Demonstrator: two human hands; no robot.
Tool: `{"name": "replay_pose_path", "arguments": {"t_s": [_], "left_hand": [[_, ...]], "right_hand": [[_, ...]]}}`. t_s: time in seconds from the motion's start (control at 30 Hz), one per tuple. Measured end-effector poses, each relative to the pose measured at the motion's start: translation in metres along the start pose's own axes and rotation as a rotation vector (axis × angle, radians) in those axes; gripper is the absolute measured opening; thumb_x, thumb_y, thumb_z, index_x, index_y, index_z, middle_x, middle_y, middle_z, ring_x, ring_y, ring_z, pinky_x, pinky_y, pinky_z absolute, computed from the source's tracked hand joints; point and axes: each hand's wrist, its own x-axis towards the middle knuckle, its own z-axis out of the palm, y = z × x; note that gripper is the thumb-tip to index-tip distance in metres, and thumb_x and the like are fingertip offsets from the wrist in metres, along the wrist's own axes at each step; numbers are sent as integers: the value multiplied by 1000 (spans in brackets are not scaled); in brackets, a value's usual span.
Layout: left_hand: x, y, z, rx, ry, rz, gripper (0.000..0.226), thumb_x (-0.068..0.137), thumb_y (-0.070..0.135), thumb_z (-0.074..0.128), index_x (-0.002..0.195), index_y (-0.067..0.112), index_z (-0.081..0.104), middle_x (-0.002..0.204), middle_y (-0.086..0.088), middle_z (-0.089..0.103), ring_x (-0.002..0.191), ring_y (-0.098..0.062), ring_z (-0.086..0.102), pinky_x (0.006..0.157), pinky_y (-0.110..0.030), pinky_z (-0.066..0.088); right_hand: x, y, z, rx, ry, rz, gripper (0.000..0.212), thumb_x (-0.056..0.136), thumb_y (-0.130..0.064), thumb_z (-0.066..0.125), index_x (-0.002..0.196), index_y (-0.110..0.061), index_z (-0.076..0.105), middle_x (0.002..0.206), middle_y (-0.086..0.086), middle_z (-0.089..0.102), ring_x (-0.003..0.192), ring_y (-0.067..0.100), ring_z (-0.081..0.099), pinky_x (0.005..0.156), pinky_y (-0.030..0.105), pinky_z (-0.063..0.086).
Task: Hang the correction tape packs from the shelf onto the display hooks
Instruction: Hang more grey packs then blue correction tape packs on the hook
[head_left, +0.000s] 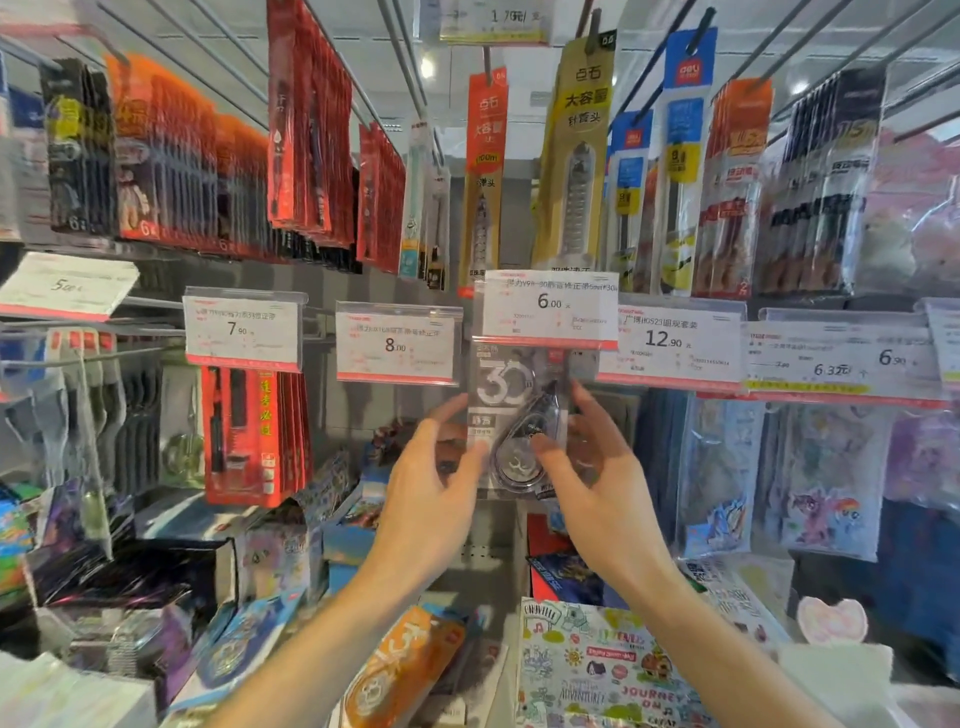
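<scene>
A grey correction tape pack (511, 415) with a large "30" and a clear teardrop dispenser hangs upright just under the 6.00 price tag (549, 307). Its top edge is hidden behind that tag, so the hook itself is out of sight. My left hand (434, 467) touches the pack's left edge with the thumb on its front. My right hand (587, 462) holds the right edge, thumb pressed on the dispenser window. Both hands grip the same pack from either side.
Red pen packs (249, 436) hang to the left under the 7.90 tag (241, 332). The 8.00 tag (397, 343) and the 12.90 tag (670, 340) flank the pack. Clear sticker bags (810, 478) hang at right. Boxes and a printed notebook (597, 670) crowd the shelf below.
</scene>
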Motion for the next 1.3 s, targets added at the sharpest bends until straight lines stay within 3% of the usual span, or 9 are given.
{"name": "replay_pose_path", "arguments": {"t_s": [0.07, 0.23, 0.53, 0.63, 0.77, 0.9, 1.07, 1.17, 1.3], "left_hand": [[10, -10, 6, 36, 21, 2, 42, 103, 29, 60, 132, 57, 47, 104, 26, 67, 99, 6, 63, 81, -13, 51], [28, -35, 14, 45, -7, -59, 47, 103, 33, 59, 140, 57, 43, 145, 12, 55, 120, -18, 65, 104, -45, 54], [57, -50, 27, 63, -40, -154, 53, 101, 35, 62, 150, 39, 41, 144, 0, 59, 130, -23, 58, 108, -48, 49], [60, -49, 25, 75, -49, -169, 54, 100, 33, 64, 149, 38, 42, 143, -2, 59, 124, -26, 61, 105, -51, 50], [54, -44, 16, 31, -65, -179, 42, 101, 26, 64, 135, 45, 49, 135, 8, 63, 116, -9, 63, 98, -34, 53], [34, -32, -4, -42, -19, -198, 34, 100, 15, 66, 124, 37, 55, 120, 14, 64, 104, 10, 57, 94, -21, 49], [-3, -7, -29, -75, 28, -204, 23, 99, 19, 67, 120, 28, 63, 107, 5, 72, 98, -14, 70, 89, -37, 58], [-36, 5, -38, -119, 42, -190, 16, 98, 17, 69, 110, 26, 66, 96, -1, 74, 85, -16, 73, 72, -29, 60], [-79, 11, -47, -127, 32, -204, 9, 97, 21, 68, 104, 26, 69, 100, -12, 74, 92, -32, 71, 83, -47, 58]], "right_hand": [[7, 7, 4, -19, 3, 15, 64, 100, -42, 66, 156, -46, 36, 146, -18, 55, 133, 9, 56, 111, 49, 50], [30, 25, 12, -50, -34, 32, 66, 101, -44, 64, 159, -47, 32, 158, -23, 45, 145, 2, 45, 120, 43, 41], [62, 43, 26, -160, -47, 85, 73, 104, -31, 62, 164, -37, 22, 159, -7, 50, 134, 16, 59, 92, 19, 49], [64, 40, 26, -146, -55, 106, 73, 104, -30, 63, 164, -37, 23, 159, -6, 50, 132, 16, 61, 96, 24, 52], [57, 31, 15, -89, -89, 144, 61, 103, -26, 65, 158, -26, 39, 139, -3, 66, 106, -3, 66, 84, 14, 55], [33, 26, -5, -78, -64, 136, 37, 101, -22, 67, 136, -19, 58, 121, -7, 70, 111, 11, 69, 99, 34, 57], [-2, 7, -29, 25, -21, 169, 10, 100, -24, 67, 110, -28, 69, 93, -5, 79, 81, 9, 75, 70, 22, 61], [-27, -3, -40, 100, -46, 180, 6, 100, -25, 68, 105, -23, 71, 87, -1, 79, 68, 8, 72, 63, 20, 59], [-63, -9, -44, 202, -96, 219, 6, 101, -20, 67, 102, -17, 73, 83, 4, 78, 65, 10, 70, 60, 20, 58]]}}
